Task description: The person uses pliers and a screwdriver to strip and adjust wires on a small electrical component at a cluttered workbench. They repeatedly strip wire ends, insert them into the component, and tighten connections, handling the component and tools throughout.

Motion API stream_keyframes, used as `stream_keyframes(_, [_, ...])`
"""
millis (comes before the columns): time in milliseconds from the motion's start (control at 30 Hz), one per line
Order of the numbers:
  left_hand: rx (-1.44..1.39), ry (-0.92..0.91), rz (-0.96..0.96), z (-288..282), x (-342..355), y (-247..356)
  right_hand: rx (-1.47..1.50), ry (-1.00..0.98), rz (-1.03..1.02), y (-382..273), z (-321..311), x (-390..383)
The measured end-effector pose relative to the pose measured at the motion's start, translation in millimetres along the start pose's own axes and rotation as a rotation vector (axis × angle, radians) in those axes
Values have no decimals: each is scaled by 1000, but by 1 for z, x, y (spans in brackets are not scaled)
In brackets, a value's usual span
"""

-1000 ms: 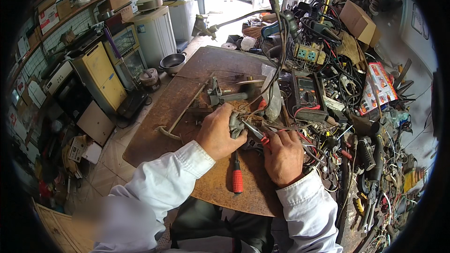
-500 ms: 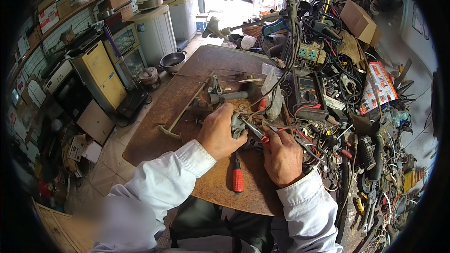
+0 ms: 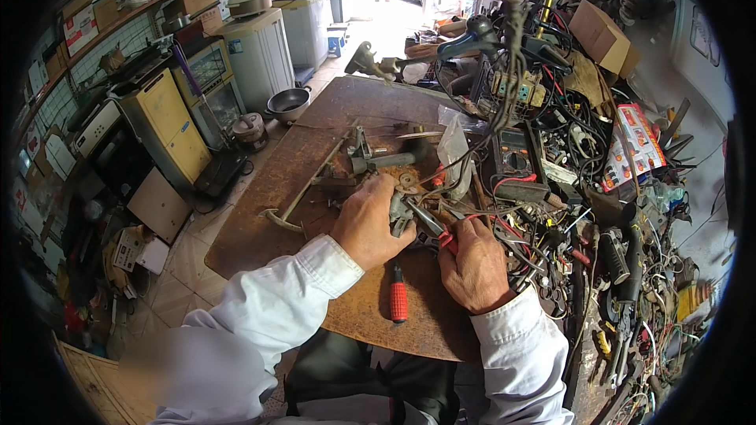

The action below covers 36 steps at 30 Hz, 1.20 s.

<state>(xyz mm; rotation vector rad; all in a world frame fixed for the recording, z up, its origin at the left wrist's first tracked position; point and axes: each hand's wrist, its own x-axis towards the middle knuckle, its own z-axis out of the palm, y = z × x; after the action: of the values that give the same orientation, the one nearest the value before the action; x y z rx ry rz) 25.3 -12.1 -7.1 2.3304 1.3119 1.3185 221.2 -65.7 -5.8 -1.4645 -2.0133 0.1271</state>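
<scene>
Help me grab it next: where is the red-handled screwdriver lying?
In the head view the red-handled screwdriver lies on the rusty metal table, near its front edge, between the left hand and right hand.

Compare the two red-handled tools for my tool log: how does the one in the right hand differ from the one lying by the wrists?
The pliers are held in the right hand, jaws at the small metal part in the left hand; the screwdriver lies untouched on the rusty worktop. The pliers have two thin handles, the screwdriver one thick handle. Both have red handles.
</scene>
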Motion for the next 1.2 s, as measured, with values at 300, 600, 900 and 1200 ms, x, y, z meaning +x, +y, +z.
stream_keyframes(300, [36,-31,8,1,-2,-1,12,-105,53,-1,-2,2])
stream_keyframes(600, [23,-22,45,2,-1,3,61,-207,-39,3,-12,3])
stream_keyframes(900, [28,-43,4,1,-2,0,101,-233,13,3,-9,2])
stream_keyframes(1200, [-21,-62,32,0,-1,-3,18,-169,5,0,-2,2])
